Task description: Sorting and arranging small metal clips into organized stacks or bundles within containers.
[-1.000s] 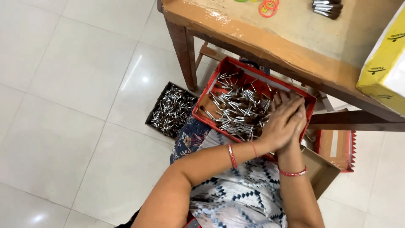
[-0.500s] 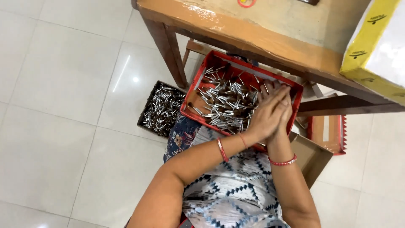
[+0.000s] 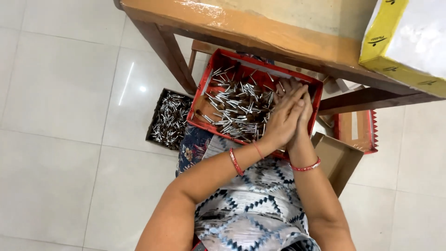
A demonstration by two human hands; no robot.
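**A:** What's closest to you?

**B:** My lap, in a patterned blue, black and white dress (image 3: 253, 209). My forearms run up from it, a red bangle on each wrist.

**A:** And your hands?

**B:** Pressed together, palm against palm. My left hand (image 3: 281, 123) lies over my right hand (image 3: 304, 116), fingers stretched out flat and pointing away from me. Whether any pins are caught between the palms I cannot tell; nothing shows at the edges.

**A:** Where are they?

**B:** Over the right end of the red tray (image 3: 204, 88) resting on my knees. The tray holds a loose heap of small metal pins (image 3: 239, 109), silvery with darker ends, lying every which way. My fingertips reach near its far rim.

**A:** What's around it?

**B:** On the floor to my left, touching the tray's corner as seen from above, a dark box (image 3: 155, 118) filled with the same kind of pins. To my right, an open brown cardboard box (image 3: 341, 160) just beside my right wrist, and beyond it a second red tray (image 3: 369, 132) on the white tiles.

**A:** And farther off?

**B:** A wooden table (image 3: 260, 28) stands above the tray's far side, one leg coming down between the tray and the dark box. On its right end sits a yellow and white carton (image 3: 409, 42).
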